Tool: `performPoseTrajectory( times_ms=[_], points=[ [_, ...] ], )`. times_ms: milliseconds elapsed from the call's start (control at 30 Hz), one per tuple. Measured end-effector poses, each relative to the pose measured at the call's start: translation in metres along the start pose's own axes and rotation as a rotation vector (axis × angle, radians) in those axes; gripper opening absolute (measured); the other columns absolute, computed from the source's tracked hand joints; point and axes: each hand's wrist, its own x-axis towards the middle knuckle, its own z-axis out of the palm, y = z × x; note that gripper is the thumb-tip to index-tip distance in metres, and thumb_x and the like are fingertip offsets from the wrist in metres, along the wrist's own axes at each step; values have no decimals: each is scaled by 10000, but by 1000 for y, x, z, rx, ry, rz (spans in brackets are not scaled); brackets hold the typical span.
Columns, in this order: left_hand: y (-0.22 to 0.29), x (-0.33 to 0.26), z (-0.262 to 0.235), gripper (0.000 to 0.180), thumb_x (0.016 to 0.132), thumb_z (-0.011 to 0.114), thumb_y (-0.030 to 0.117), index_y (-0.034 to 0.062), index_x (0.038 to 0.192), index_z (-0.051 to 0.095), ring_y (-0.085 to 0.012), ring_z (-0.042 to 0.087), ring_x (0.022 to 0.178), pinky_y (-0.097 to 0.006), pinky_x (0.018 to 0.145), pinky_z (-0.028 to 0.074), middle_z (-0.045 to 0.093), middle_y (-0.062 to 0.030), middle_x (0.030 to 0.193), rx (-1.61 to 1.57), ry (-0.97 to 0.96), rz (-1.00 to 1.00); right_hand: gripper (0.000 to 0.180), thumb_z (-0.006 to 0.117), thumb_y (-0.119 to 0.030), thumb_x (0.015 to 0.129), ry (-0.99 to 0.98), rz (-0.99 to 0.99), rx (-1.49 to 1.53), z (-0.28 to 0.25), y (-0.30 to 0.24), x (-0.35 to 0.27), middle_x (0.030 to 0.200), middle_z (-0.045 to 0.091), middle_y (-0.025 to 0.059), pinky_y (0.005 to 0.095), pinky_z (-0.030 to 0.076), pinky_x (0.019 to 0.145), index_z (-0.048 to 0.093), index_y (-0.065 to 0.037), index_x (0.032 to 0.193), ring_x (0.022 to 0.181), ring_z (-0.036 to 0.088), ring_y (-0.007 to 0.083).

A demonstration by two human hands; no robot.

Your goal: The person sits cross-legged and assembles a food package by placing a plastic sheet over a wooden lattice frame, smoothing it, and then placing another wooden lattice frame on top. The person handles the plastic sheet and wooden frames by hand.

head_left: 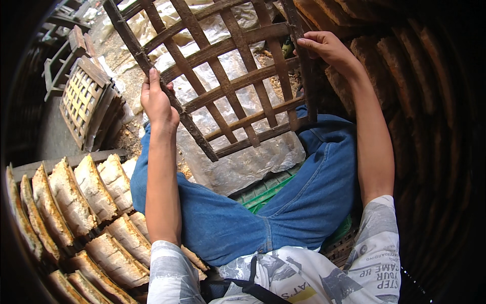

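A dark wooden lattice frame [229,85] of woven slats is held up in front of me, tilted, above the plastic sheeting between my legs. My left hand [158,101] is closed round its left side rail, thumb on top. With its fingers bent, my right hand [324,46] grips the right side rail higher up. The frame's upper end runs out of view. Nothing lies on the slats; the sheeting shows through the gaps.
Rows of pale, rough slabs with brown edges [69,200] stand on the left. More slabs [400,66] rise in shadow on the right. A stack of lattice frames [83,99] leans at the far left. Crumpled clear sheeting [238,169] covers the ground. Something green [268,195] lies beneath me.
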Motion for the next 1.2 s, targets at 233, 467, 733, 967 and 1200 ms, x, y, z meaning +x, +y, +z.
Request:
performPoseTrajectory(
  times_ms=[233,467,733,967,1200],
  points=[
    [-1,4,-2,264,1012,627,332,80,1080,591,-130,550,683,-261,624,465,613,-27,873,-5,6,68,340,710,-217,936,20,-129,74,10,-9,-8,1074,725,7,245,480,856,668,-41,1224,954,630,76],
    [-1,5,-5,243,1017,618,323,86,1050,575,-127,546,681,-268,623,463,609,-33,879,-14,52,31,358,687,-193,958,60,-157,-87,6,-5,5,1090,737,59,270,494,926,644,7,1251,1016,671,124],
    [-1,5,-15,250,1036,581,338,88,1047,564,-119,531,697,-262,639,460,606,-27,891,18,55,100,322,653,-263,982,209,-237,-171,26,4,12,1032,751,61,274,497,897,679,1,1164,984,677,115],
    [-10,-11,-11,217,1055,540,346,130,1056,521,-106,517,682,-275,632,455,562,-4,879,-19,33,-81,366,613,-399,997,334,-186,-201,29,-13,10,811,715,23,276,499,750,715,-49,1020,789,644,90],
    [-17,-15,1,204,1048,563,328,128,1044,521,-98,492,665,-247,624,457,526,18,883,-44,-68,-30,510,605,-543,973,507,29,-203,23,-6,10,711,664,-6,280,476,677,720,-49,925,697,587,75]
  ],
)
